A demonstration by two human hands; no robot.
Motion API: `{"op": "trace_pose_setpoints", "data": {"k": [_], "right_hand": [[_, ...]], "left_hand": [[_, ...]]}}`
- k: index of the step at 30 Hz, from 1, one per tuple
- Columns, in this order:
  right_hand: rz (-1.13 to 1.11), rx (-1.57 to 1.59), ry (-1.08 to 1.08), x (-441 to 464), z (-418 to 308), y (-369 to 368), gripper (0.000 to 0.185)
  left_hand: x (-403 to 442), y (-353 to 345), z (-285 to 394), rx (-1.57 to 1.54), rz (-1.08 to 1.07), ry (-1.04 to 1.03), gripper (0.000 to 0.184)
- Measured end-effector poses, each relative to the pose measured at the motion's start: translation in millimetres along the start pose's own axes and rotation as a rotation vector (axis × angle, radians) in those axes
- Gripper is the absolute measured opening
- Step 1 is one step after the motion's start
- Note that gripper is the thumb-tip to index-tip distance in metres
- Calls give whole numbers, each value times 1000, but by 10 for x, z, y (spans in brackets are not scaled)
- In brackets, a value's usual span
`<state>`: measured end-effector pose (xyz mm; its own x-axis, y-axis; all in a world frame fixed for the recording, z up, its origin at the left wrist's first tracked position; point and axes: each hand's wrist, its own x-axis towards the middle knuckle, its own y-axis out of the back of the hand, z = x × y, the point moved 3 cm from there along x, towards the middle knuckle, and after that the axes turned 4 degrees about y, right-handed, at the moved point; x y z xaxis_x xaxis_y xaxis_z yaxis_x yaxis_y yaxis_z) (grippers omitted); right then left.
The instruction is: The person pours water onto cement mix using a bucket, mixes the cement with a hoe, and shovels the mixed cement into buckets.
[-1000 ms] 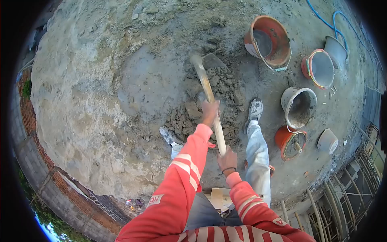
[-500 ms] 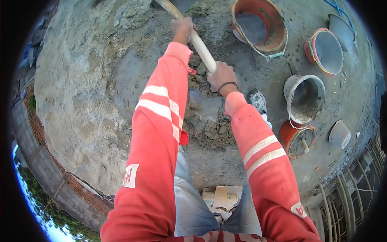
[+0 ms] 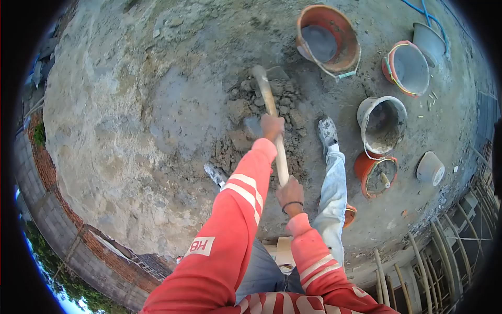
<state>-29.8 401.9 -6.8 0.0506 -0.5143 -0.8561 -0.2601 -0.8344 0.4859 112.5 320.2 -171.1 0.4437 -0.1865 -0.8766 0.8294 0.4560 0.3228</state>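
Note:
My left hand (image 3: 272, 127) is wrapped round the middle of a wooden handle (image 3: 267, 97). Lower down, near the handle's end, my right hand (image 3: 290, 194) grips the same wood, a dark band at its wrist. The tool's grey metal blade (image 3: 278, 73) shows at the far end, partly sunk in a heap of crumbly wet mortar (image 3: 293, 112). That heap lies on the ground between my two shoes, beside a smooth wet patch (image 3: 183, 112).
To the right stand a large orange bucket (image 3: 348, 46), a red-rimmed bucket (image 3: 411, 69), a whitish bucket (image 3: 383, 125), a smaller orange bucket (image 3: 367, 175) and a tipped pale one (image 3: 430, 168). Wooden poles (image 3: 418, 261) are at lower right, a brick wall (image 3: 44, 162) at left.
Both hands, holding the handle, first reached forward away from my body, then came back toward it. The blade is back at the mortar heap, whose lumps lie differently.

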Motion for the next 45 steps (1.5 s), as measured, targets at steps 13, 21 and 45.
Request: {"op": "trace_pose_setpoints", "data": {"k": [13,21,45], "right_hand": [[126,21,225,-1138,747,-942,29],[-47,-82,384,-210,286,-1050,32],[-111,-172,59,-745,353,-1139,34]], "left_hand": [[-1381,892,-698,-140,130,-35,33],[-574,1468,-532,-257,513,-312,19],[-83,705,-1984,184,381,-50,22]]}}
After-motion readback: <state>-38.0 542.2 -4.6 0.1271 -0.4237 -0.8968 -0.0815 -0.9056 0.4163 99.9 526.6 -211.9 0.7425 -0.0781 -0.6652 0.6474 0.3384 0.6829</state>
